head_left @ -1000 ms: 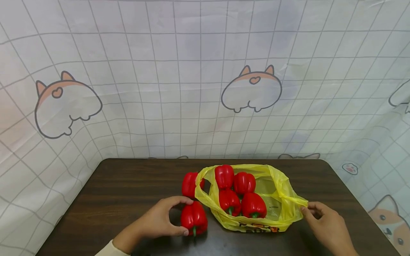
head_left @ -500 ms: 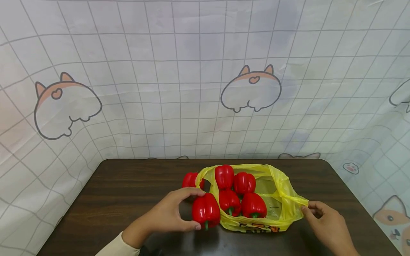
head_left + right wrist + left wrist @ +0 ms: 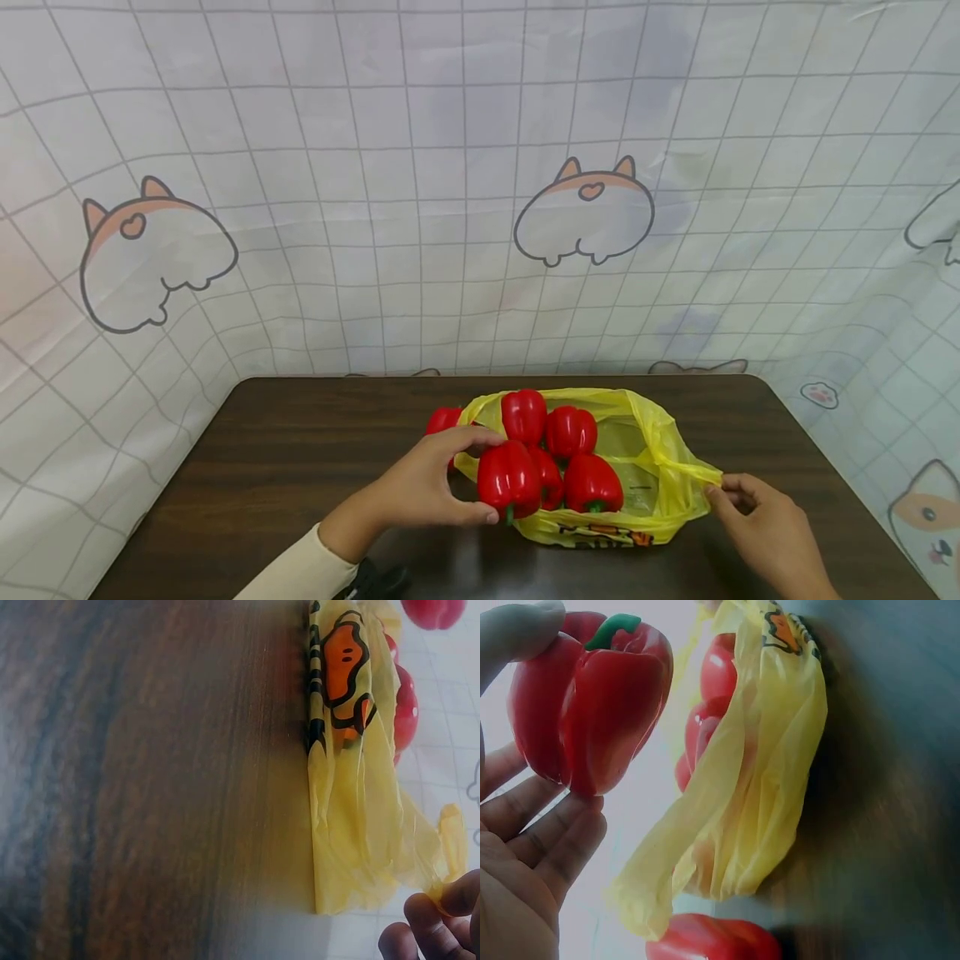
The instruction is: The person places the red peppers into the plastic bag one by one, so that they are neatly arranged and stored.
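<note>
My left hand (image 3: 423, 483) grips a red bell pepper (image 3: 508, 477) between thumb and fingers, its green stem toward me. The pepper is lifted off the table, over the left front rim of a yellow plastic bag (image 3: 667, 500). Inside the bag lie several more red peppers (image 3: 592, 482); the held one partly covers one of them in the head view. At the bag's right end, my right hand (image 3: 772, 525) pinches the handle (image 3: 448, 840) between thumb and fingers. One further pepper (image 3: 712, 941) sits outside the bag to its left, mostly hidden behind my left hand in the head view.
A dark wood-grain table (image 3: 300, 450) bears everything. White grid-patterned cloth with corgi drawings (image 3: 585, 212) hangs behind and at both sides. A black object (image 3: 378, 579) shows near the left sleeve (image 3: 303, 571).
My left hand has lifted the pepper off the table and carried it rightward to the bag's rim. My right hand keeps its hold on the handle and has not moved.
</note>
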`<state>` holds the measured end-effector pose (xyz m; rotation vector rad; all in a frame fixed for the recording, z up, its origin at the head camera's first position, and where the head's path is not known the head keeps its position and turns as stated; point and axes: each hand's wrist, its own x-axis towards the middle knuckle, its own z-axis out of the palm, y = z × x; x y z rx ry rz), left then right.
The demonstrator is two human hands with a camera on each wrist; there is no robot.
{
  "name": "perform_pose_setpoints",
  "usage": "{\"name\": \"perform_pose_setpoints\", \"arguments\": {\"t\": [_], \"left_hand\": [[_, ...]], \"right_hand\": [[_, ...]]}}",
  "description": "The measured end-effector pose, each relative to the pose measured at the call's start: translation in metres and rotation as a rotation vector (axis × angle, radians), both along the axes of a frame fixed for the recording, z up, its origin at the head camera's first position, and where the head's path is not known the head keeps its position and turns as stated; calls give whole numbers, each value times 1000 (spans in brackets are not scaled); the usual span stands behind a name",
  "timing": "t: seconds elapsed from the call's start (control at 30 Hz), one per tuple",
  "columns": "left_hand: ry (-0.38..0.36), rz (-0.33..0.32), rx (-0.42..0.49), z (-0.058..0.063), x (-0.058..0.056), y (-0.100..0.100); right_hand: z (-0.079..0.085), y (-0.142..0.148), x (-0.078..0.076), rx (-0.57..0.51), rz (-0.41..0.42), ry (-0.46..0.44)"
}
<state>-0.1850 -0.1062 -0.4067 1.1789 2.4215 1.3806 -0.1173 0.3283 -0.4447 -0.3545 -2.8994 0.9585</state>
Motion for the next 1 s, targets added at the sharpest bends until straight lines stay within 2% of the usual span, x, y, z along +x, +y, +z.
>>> {"name": "perform_pose_setpoints", "arguments": {"t": [0.33, 0.57, 1.0], "left_hand": [[-11, -14, 0, 3, -10, 19], [21, -19, 3, 2, -14, 32], [8, 1, -47, 0, -20, 53]], "right_hand": [[1, -2, 0, 7, -6, 8], [2, -3, 0, -2, -13, 6], [4, -5, 2, 2, -4, 12]]}}
